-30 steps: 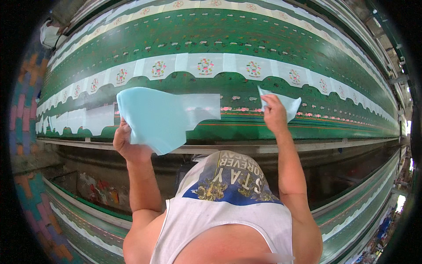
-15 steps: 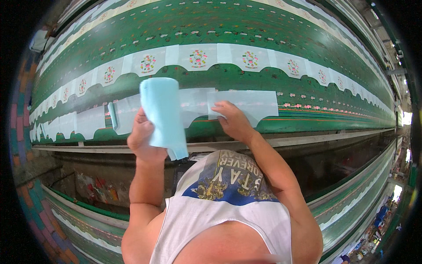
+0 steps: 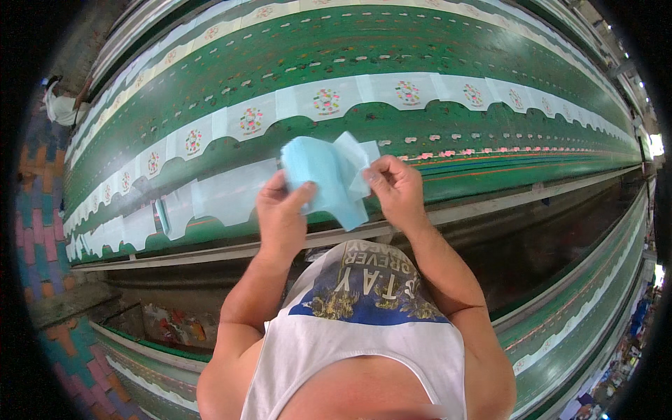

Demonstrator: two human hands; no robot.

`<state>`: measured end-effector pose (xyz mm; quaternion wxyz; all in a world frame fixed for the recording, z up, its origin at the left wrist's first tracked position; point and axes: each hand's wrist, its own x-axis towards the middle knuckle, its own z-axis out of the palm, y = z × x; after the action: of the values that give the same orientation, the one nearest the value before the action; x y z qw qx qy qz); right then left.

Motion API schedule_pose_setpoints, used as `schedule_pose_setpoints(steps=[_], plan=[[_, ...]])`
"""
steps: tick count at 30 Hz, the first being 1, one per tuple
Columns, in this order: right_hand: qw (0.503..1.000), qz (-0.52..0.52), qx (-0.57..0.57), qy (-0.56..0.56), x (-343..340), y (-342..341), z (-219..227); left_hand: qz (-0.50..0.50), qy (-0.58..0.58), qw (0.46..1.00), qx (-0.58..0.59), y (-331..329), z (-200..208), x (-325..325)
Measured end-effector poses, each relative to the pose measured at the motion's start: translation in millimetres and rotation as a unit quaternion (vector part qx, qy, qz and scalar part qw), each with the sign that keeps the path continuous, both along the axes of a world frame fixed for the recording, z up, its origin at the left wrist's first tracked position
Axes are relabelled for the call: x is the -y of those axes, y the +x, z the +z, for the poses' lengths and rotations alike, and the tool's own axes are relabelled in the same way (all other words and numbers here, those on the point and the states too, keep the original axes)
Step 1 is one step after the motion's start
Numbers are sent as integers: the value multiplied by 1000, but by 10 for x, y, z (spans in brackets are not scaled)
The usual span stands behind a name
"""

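Note:
My left hand (image 3: 281,213) is closed round a thick bundle of light blue fabric pieces (image 3: 311,175), its thumb lying on top. The bundle is held above the near edge of the long green table (image 3: 448,178). At the bundle's right side, my right hand (image 3: 395,189) pinches the edge of one pale blue fabric piece (image 3: 355,155), which lifts and folds away from the rest. Behind and left of the bundle, a plain pale blue cut piece (image 3: 234,190) lies flat on the table. A narrow rolled piece (image 3: 162,215) rests on the row further left.
Across the table runs a row of pale pieces with printed round motifs (image 3: 326,101). A wooden rail (image 3: 210,253) edges the near side, with a dark trough below it. Another person in white (image 3: 61,108) is at the far left. More green tables (image 3: 560,336) stand behind me.
The bundle has moved right and tilted in my left hand. My right hand has come up from the flat piece on the table and now pinches a piece at the bundle. The view has shifted.

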<state>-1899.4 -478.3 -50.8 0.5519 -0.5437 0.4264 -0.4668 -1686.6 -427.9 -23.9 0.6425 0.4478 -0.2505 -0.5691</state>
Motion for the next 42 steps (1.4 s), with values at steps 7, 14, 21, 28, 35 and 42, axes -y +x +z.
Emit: schedule_pose_setpoints(steps=[7,14,21,28,35,42], plan=[[985,-161,-5,60,507,-1246,-865,164,3,986,-16,112,254,-107],[966,-234,-37,105,788,-2045,-1428,228,-85,970,-12,-47,675,-332],[958,-247,-87,115,862,-2338,-1424,133,-139,979,-63,-134,732,-170],[947,-265,-175,57,865,-2443,-1168,12,-77,986,-150,-871,526,398],[987,-141,-61,-39,420,-1829,43,-162,-4,980,-113,-1743,-70,835],[976,-88,-197,-25,255,-1938,607,-256,-10,967,-9,-2221,-117,922]])
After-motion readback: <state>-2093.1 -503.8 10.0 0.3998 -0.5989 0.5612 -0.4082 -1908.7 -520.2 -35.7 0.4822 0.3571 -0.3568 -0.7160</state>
